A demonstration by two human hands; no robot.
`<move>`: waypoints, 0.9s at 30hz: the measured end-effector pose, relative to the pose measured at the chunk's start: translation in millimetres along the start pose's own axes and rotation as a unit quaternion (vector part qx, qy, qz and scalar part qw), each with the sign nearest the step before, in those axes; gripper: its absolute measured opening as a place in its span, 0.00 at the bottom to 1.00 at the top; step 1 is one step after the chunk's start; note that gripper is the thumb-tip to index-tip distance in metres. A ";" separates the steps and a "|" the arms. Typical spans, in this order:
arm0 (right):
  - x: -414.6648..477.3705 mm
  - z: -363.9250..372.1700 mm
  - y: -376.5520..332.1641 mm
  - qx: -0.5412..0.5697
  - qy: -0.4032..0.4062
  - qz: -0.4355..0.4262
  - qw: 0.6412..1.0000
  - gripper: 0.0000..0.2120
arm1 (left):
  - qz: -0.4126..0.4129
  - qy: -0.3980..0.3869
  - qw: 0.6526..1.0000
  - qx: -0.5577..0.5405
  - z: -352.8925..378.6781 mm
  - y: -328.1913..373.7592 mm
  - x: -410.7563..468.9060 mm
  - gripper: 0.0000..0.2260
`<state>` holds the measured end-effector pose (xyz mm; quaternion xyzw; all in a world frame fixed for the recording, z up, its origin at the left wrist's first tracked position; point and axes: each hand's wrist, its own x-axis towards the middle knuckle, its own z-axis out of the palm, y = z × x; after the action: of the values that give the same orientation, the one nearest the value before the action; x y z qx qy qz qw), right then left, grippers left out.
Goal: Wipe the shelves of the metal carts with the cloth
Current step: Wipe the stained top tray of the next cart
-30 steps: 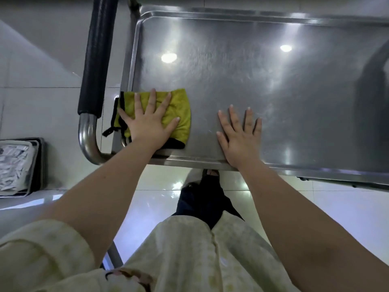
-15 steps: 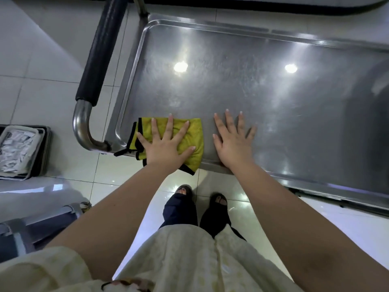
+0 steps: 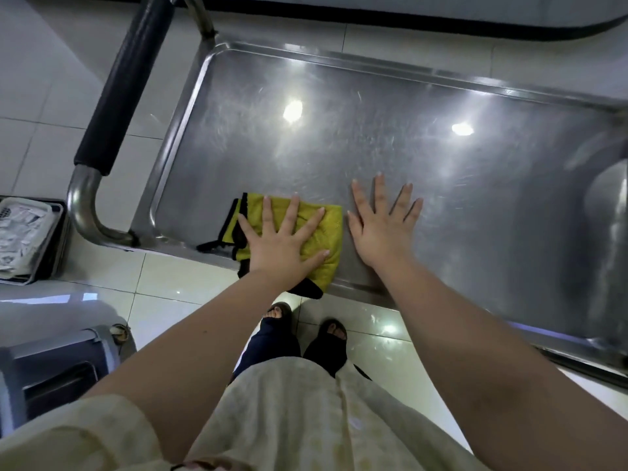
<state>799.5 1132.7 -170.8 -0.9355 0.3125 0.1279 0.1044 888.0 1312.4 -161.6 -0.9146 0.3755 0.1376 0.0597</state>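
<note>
Black padded cart handle (image 3: 124, 83) at far left, my left hand (image 3: 283, 244) pressing the yellow cloth (image 3: 321, 232) flat at the near edge of the steel cart shelf (image 3: 390, 124), fingers spread, my right hand (image 3: 380, 229) just beside it, palm down on bare metal, fingers spread too.

Cart shelf (image 3: 407, 158) taken as reference. The cloth (image 3: 326, 229) lies on the shelf at its near edge, toward the left end, part overhanging the rim. Left hand (image 3: 282, 246) lies flat on the cloth. Right hand (image 3: 380, 229) lies flat on the shelf, just right of the cloth. The cart handle (image 3: 125, 90) runs along the shelf's left end. A tray (image 3: 56, 239) sits on the floor left of the handle.
</note>
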 end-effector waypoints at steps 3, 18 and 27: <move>-1.0 -3.0 -0.7 0.026 0.008 0.000 1.000 0.26 | 0.022 0.013 1.000 0.000 0.4 28.1 4.1 0.33; 66.2 -20.8 25.8 0.040 0.097 0.040 0.994 0.26 | 0.056 0.005 0.997 -0.045 -38.0 30.7 133.6 0.31; 72.5 -8.3 27.9 0.035 0.117 0.052 0.991 0.26 | 0.051 -0.034 0.997 -0.054 -92.2 72.2 291.0 0.31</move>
<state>839.8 1068.2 -188.3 -0.9224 0.3747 0.0119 0.0932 1054.2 1046.5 -160.2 -0.8908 0.4116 0.1919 0.0161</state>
